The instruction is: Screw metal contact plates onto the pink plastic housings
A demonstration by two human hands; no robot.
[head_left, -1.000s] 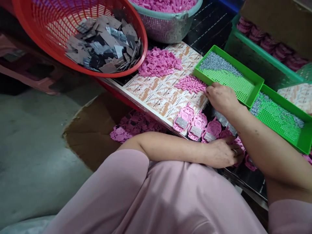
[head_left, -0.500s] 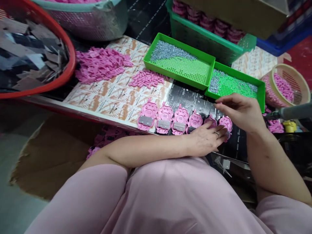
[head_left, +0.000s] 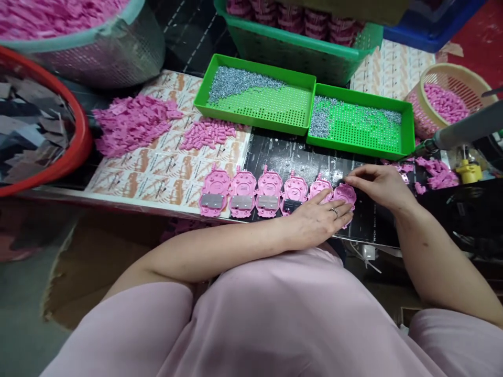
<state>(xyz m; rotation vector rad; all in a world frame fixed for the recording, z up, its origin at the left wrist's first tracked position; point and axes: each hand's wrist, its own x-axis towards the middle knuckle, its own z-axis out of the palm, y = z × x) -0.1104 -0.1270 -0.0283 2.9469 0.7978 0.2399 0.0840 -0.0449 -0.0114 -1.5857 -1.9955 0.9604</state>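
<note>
Head view: my left hand (head_left: 318, 221) lies flat with its fingers spread over the right end of a row of six pink rounded plastic shells (head_left: 255, 191). The row runs left to right along the near edge of the tabletop (head_left: 291, 154). Each shell's long axis points away from me.

The fingertips of that hand cover the lower part of the rightmost pink shell (head_left: 346, 191). My right hand (head_left: 379, 184) reaches in from the right, fingertips pressed into a pinch at that shell's upper edge. I cannot tell whether anything small sits between them. So the shell lies just left of the right hand and under the left one, and both touch it.

The tabletop's edge falls away right behind the shells' near ends. Beyond the row there is a bare dark strip, then a green plastic tray of small grey screws (head_left: 353, 151). A grey tool shaft (head_left: 463, 128) slants in on the right, well apart from the shell.
</note>
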